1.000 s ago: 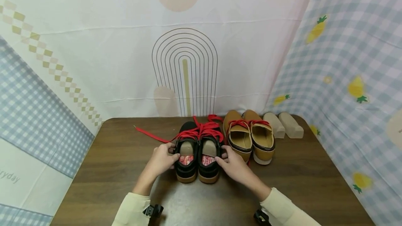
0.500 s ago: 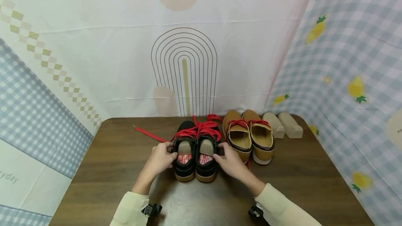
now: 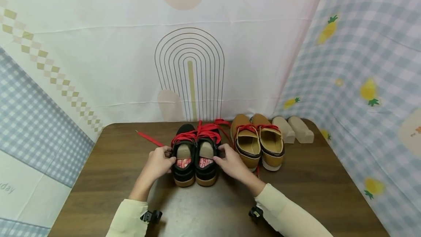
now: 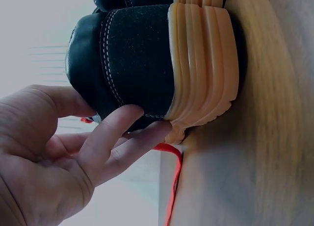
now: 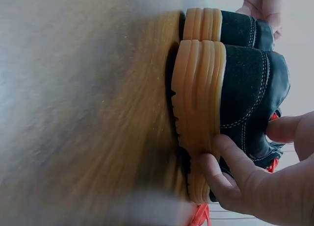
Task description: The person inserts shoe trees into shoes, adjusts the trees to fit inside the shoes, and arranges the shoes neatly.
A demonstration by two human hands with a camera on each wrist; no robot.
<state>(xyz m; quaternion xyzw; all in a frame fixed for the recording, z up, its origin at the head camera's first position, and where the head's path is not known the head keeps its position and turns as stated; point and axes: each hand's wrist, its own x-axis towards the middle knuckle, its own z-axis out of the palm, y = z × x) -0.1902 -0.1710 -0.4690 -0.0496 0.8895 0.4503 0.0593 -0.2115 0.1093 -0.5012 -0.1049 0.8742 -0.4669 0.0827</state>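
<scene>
Side by side on the table stand two black shoes with tan soles, heels toward me: the left black shoe (image 3: 183,175) and the right black shoe (image 3: 205,175). Red laces (image 3: 184,137) lie loose over their fronts. In each opening sits a beige block, the left block (image 3: 183,152) and the right block (image 3: 206,150), with a red-and-white patterned insole behind it. My left hand (image 3: 159,162) grips the left shoe's outer side, thumb at the collar. On the right shoe's outer side my right hand (image 3: 232,162) does likewise; its fingers reach the sole (image 5: 196,88) in the right wrist view.
Just right of the black shoes stands a pair of tan shoes (image 3: 272,153) with red laces. Two beige blocks (image 3: 301,130) lie beyond them at the back right of the wooden table (image 3: 112,178). A loose red lace end (image 3: 149,138) stretches left. Patterned cloth hangs behind.
Both hands have shifted the black shoes left together, widening the space to the tan shoes. The hands keep their hold. The head view has also turned slightly.
</scene>
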